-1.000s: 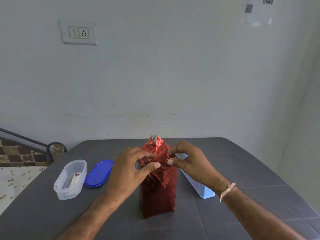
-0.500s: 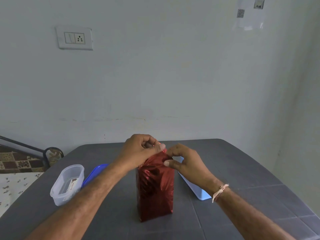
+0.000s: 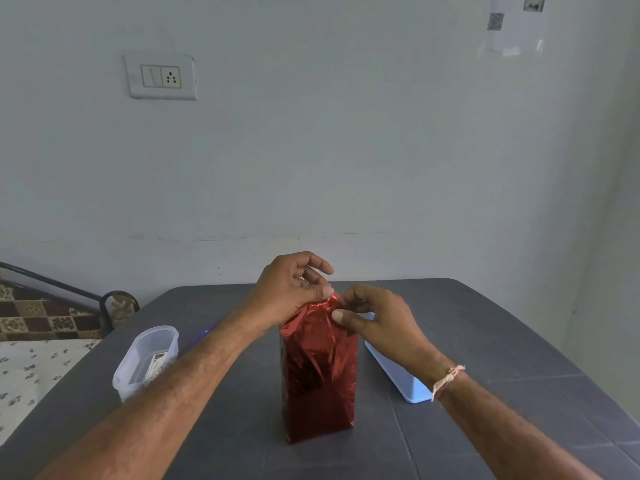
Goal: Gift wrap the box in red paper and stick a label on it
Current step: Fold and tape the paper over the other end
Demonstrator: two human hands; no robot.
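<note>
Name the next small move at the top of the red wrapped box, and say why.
Probably press the bunched top flat: the left hand and right hand both pinch loosely gathered paper atop the upright box wrapped in shiny red foil.

Tall box wrapped in red foil paper (image 3: 318, 368) is seen glossy, crinkled, metallic. Left of it, clear oval plastic tub (image 3: 145, 358) is noted smooth, translucent; right, pale blue plastic lid (image 3: 398, 374), smooth. Dark grey table (image 3: 485, 341) beneath: matt.
</note>
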